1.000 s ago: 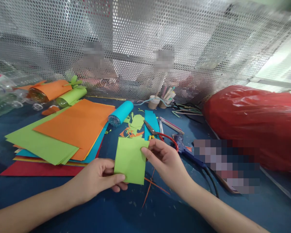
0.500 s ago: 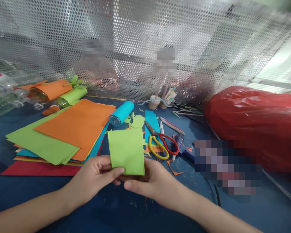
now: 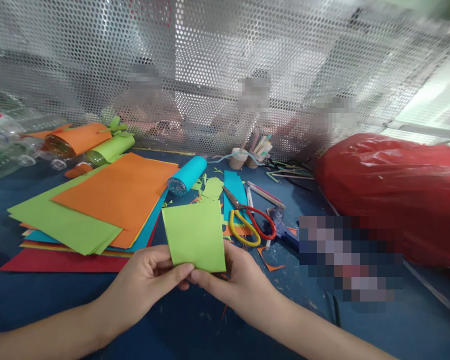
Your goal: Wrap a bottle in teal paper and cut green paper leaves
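A folded piece of light green paper is held up in front of me, tilted slightly to the left. My left hand grips its lower left, thumb along the bottom edge. On the lower right my right hand pinches it, the two thumb tips almost meeting. The fingers behind the paper are mostly hidden. Just beyond lie scissors with one yellow and one red handle, blades partly apart. Green paper scraps and blue paper strips lie around them.
Coloured paper sheets are stacked at left. Behind are a blue-wrapped bottle, an orange-wrapped bottle and clear bottles. Right are a blue glue gun and red plastic bag. People sit behind a perforated metal screen.
The green paper has tilted to the left and its top edge has dropped a little. My right thumb has moved up onto its lower edge, beside the left thumb.
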Motion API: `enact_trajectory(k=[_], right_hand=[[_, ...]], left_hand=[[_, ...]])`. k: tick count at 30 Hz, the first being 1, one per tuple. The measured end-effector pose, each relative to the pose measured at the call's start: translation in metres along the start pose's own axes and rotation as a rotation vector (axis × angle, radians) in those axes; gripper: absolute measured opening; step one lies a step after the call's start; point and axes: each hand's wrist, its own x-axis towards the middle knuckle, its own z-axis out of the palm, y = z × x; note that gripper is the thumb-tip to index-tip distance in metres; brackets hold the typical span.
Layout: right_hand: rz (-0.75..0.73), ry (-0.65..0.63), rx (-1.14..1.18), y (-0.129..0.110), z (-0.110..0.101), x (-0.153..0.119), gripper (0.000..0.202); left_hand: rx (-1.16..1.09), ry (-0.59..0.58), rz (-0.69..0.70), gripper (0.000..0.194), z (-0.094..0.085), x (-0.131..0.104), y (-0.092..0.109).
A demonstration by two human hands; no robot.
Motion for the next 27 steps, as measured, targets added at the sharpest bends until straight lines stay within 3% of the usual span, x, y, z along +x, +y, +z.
enact_trajectory(k=[7,14,27], right_hand=[[0.017,-0.009,-0.067,-0.0023,-0.0014,0.0003,0.021],[0.024,0.009,-0.029,-0.0063,-0.0030,0.0011,0.006],[0.055,-0.019,0.008,-0.0038,-0.0047,0.0039,0.002]], left_hand=[[-0.050,-0.047,-0.028,0.014,-0.0019,0.0023,-0.0039],[-0.092,-0.007,-0.060,0.019,-0.0046,0.0063,-0.0029],[-0.134,-0.023,-0.024,0.011,-0.0047,0.0060,-0.0044]])
